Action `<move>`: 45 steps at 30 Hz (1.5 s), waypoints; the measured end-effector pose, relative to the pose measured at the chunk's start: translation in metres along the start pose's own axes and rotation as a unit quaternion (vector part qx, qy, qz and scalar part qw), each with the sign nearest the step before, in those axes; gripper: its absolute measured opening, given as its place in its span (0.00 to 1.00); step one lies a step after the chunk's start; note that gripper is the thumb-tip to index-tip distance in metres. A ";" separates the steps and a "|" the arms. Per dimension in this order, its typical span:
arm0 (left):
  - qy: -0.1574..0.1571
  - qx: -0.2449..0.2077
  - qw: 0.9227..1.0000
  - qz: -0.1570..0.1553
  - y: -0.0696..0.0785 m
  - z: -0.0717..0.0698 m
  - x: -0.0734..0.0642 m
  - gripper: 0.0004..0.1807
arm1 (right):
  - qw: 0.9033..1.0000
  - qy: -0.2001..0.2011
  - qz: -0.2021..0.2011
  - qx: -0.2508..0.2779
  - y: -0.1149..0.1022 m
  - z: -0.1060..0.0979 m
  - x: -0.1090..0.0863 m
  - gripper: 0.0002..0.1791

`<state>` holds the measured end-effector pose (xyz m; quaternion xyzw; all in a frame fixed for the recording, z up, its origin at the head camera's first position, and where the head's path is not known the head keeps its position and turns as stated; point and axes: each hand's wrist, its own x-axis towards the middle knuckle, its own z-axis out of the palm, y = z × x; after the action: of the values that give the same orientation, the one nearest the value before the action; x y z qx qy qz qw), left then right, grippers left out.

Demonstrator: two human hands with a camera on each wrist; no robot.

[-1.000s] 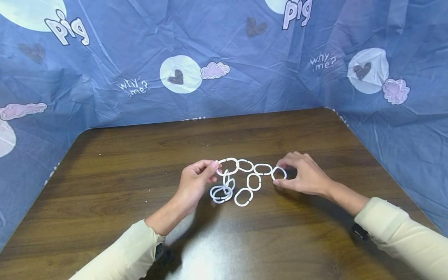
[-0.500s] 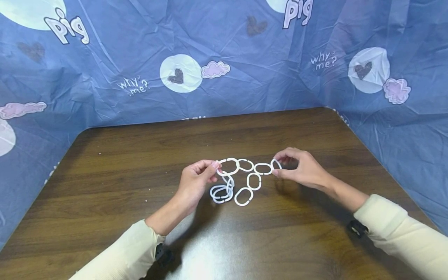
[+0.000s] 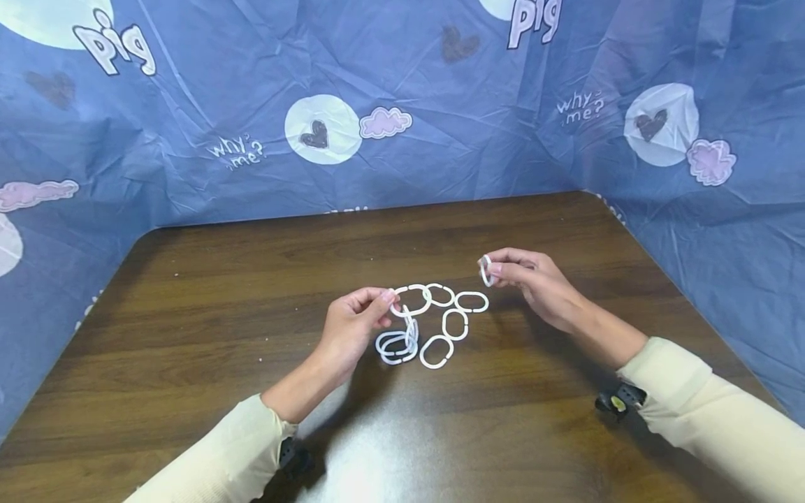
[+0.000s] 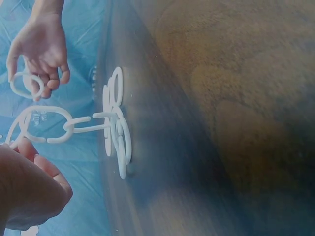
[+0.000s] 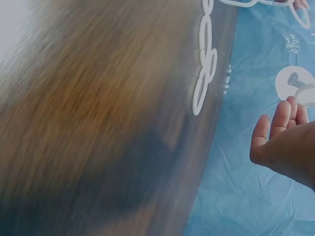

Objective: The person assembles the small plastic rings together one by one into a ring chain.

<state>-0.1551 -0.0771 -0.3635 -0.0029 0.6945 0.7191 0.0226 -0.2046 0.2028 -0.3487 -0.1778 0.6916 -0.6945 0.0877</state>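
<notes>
My left hand pinches a white oval plastic chain link between thumb and fingers, above the table. From it more joined links hang down to a small heap of white links on the wood. My right hand holds a single white link, seen nearly edge-on, by its fingertips. It is raised apart from the others, and in the left wrist view this raised link shows as a full ring with a narrow split. The right wrist view cuts off most of what the right hand holds.
Several more white links lie in a curved row on the brown wooden table, among them a far-right link and a nearest link. A blue printed cloth hangs behind and beside the table edges.
My right hand has picked up the link at the right end of the row and lifted it up and leftward, tilting it. The left hand stays in place, its hanging links shifting slightly.
</notes>
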 end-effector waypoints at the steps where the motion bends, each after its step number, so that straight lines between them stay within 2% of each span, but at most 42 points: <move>1: 0.000 0.001 1.000 0.000 0.000 0.000 0.000 0.10 | 1.000 -0.001 0.002 0.016 0.000 0.001 0.001 0.10; 6: -0.001 0.007 1.000 -0.002 0.001 0.000 0.000 0.10 | 0.999 -0.004 0.001 0.040 -0.002 0.008 0.006 0.11; 13: -0.003 0.005 1.000 -0.009 0.000 0.000 -0.001 0.10 | 0.999 0.002 -0.026 0.028 -0.001 0.022 0.012 0.10; 18: -0.005 0.001 1.000 -0.014 0.000 0.001 -0.001 0.10 | 0.999 0.008 -0.044 0.004 -0.004 0.034 0.017 0.15; 22: -0.005 0.002 1.000 -0.013 0.000 0.002 -0.001 0.10 | 0.999 0.006 -0.046 -0.001 -0.007 0.042 0.021 0.19; 30: -0.007 0.001 1.000 -0.013 -0.001 0.003 -0.001 0.10 | 0.999 0.001 -0.035 -0.013 -0.009 0.057 0.025 0.19; 34: -0.008 -0.001 1.000 -0.014 -0.002 0.005 -0.001 0.10 | 0.999 -0.003 -0.030 -0.031 -0.009 0.065 0.026 0.19; 39: -0.012 0.000 1.000 -0.013 -0.003 0.006 -0.001 0.11 | 0.997 -0.015 -0.048 -0.062 -0.010 0.074 0.027 0.18; 45: -0.018 0.005 1.000 -0.012 -0.003 0.006 -0.002 0.12 | 0.985 -0.019 -0.091 -0.146 -0.007 0.079 0.026 0.17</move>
<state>-0.1528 -0.0708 -0.3665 0.0016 0.6975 0.7152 0.0439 -0.1986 0.1200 -0.3397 -0.2638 0.7650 -0.5874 0.0104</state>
